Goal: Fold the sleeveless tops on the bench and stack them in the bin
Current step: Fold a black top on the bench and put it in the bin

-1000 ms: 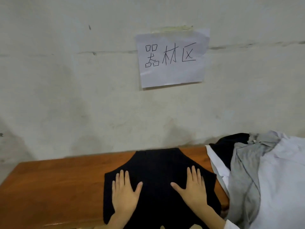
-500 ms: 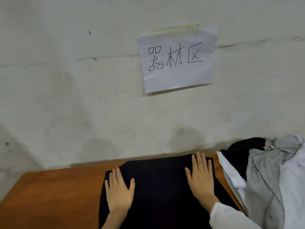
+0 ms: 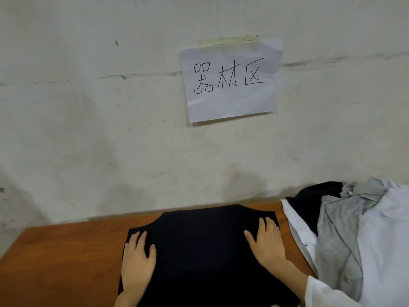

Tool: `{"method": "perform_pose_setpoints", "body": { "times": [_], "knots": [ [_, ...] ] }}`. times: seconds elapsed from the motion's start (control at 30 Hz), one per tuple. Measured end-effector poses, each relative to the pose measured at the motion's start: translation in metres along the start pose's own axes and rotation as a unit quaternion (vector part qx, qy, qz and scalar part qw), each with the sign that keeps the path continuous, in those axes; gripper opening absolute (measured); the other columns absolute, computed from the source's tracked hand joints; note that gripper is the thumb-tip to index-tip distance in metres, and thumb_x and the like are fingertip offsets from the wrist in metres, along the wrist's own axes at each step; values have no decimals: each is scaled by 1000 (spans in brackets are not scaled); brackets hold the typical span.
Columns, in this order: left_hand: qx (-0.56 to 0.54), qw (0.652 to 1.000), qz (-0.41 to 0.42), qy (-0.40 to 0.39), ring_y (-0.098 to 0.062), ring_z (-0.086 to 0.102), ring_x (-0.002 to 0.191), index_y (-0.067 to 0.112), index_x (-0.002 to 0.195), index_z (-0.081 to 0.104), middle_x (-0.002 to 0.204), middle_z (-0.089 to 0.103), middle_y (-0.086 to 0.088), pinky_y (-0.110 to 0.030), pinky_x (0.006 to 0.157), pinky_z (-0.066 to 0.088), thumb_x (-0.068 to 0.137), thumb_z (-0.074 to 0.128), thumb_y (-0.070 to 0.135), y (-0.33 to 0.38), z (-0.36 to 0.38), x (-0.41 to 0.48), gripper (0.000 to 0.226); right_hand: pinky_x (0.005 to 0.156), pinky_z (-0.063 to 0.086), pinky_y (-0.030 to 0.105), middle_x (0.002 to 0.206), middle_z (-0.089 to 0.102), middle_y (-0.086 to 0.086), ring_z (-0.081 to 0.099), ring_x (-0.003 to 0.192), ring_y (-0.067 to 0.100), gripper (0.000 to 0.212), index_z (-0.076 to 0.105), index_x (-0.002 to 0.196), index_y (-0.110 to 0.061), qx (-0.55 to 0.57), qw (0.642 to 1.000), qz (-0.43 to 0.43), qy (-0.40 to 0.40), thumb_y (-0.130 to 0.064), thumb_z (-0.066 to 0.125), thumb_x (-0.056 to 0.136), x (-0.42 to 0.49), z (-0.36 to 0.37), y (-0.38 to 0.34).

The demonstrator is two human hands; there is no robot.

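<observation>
Head view: snag risk on the right

Left hand (image 3: 137, 258) and right hand (image 3: 266, 244) lie flat, fingers straight, on the black sleeveless top (image 3: 199, 240) spread on the tabletop (image 3: 66, 251). A fold could snag the unfolded pile (image 3: 354, 229) just beside it; no bin shows.

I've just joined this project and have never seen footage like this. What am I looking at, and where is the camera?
There is no machine here: a person works with bare hands, and one wide-angle camera worn on the head looks forward and down. That is why the left hand and right hand come in from the bottom edge. Both lie flat, with straight fingers, on a black sleeveless top spread on the wooden bench; neither grips anything. To the right lies a loose pile of clothes, white, grey and black. A handwritten paper sign is taped to the wall behind. No bin is in view.
</observation>
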State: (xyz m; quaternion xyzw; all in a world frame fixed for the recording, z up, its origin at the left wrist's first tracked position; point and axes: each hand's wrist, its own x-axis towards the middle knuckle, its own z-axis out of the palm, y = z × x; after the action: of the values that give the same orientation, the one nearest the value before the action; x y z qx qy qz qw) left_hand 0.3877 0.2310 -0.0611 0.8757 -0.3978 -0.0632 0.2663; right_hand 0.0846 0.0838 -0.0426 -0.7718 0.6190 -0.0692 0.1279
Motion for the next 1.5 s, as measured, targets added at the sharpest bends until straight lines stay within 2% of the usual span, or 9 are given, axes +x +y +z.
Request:
{"method": "perform_pose_setpoints", "body": {
  "times": [0.13, 0.37, 0.53, 0.67, 0.77, 0.9, 1.07, 1.2, 1.5],
  "knots": [
    [64, 997, 40, -9, -21, 21, 144, 13, 144, 40, 154, 30, -7, -33, 119, 11, 97, 46, 29, -2, 1, 8, 50, 118, -4, 33, 159, 5, -7, -2, 147, 15, 79, 11, 152, -25, -10, 994, -94, -48, -69, 11, 87, 28, -8, 29],
    [87, 995, 50, -10, -19, 17, 146, 14, 147, 34, 156, 25, -6, -33, 120, 8, 99, 39, 33, -3, 3, 8, 52, 117, 5, 28, 157, 22, 2, 9, 147, 18, 46, 33, 146, -16, -1, 996, -93, 14, -25, 35, 101, 38, -7, 24],
    [109, 992, 61, -12, -20, 17, 146, 15, 148, 32, 156, 25, -7, -34, 119, 8, 100, 37, 34, -3, 1, 2, 52, 116, -8, 34, 160, 2, 3, -4, 147, 18, 104, 8, 152, -16, -3, 997, -76, 1, -72, -27, 72, -31, 23, 4],
    [127, 988, 84, -30, -19, 13, 147, 17, 149, 28, 157, 22, -5, -33, 119, 6, 100, 28, 41, -11, -4, -1, 55, 110, -23, 34, 157, -11, -7, -18, 143, 15, 97, 1, 151, -29, -18, 994, -107, -2, -79, -19, 71, -46, 22, 13],
    [131, 985, 103, -52, -17, 9, 147, 20, 150, 24, 158, 17, -2, -32, 119, 4, 101, 32, 39, -20, -10, 5, 54, 117, 1, 32, 154, 14, -12, 6, 146, 15, 83, 24, 148, -31, 8, 991, -134, 3, -75, 4, 82, -50, 10, 19],
    [143, 984, 94, -50, -18, 7, 147, 20, 151, 22, 159, 16, -2, -36, 119, 3, 102, 29, 39, -18, -11, 1, 53, 98, 44, 32, 127, 58, 8, 57, 117, 23, 65, 62, 120, -10, 77, 991, -51, 100, -55, 21, 94, -58, 2, 42],
    [132, 989, 61, -20, -25, 14, 146, 14, 148, 31, 156, 23, -9, -41, 119, 8, 101, 31, 38, 9, -2, -37, 52, 100, 41, 30, 126, 59, 7, 58, 117, 24, 28, 64, 117, -12, 18, 978, -183, 101, -15, 54, 91, -64, 4, 70],
    [161, 981, 79, -67, -18, -1, 147, 20, 152, 12, 160, 6, -1, -36, 117, -6, 99, 12, 54, 13, 2, -61, 63, 106, 30, 33, 130, 59, 2, 50, 125, 23, 56, 60, 125, -16, -48, 982, -164, 74, -43, 16, 103, -68, -1, 99],
    [188, 974, 71, -102, -22, -7, 147, 24, 153, 4, 161, -1, -2, -44, 118, -4, 99, 17, 53, 10, -19, -72, 62, 110, 33, 38, 135, 55, 6, 48, 128, 25, 61, 57, 129, -13, -2, 993, -110, 36, -47, 14, 101, -86, -15, 105]
  ]
}}
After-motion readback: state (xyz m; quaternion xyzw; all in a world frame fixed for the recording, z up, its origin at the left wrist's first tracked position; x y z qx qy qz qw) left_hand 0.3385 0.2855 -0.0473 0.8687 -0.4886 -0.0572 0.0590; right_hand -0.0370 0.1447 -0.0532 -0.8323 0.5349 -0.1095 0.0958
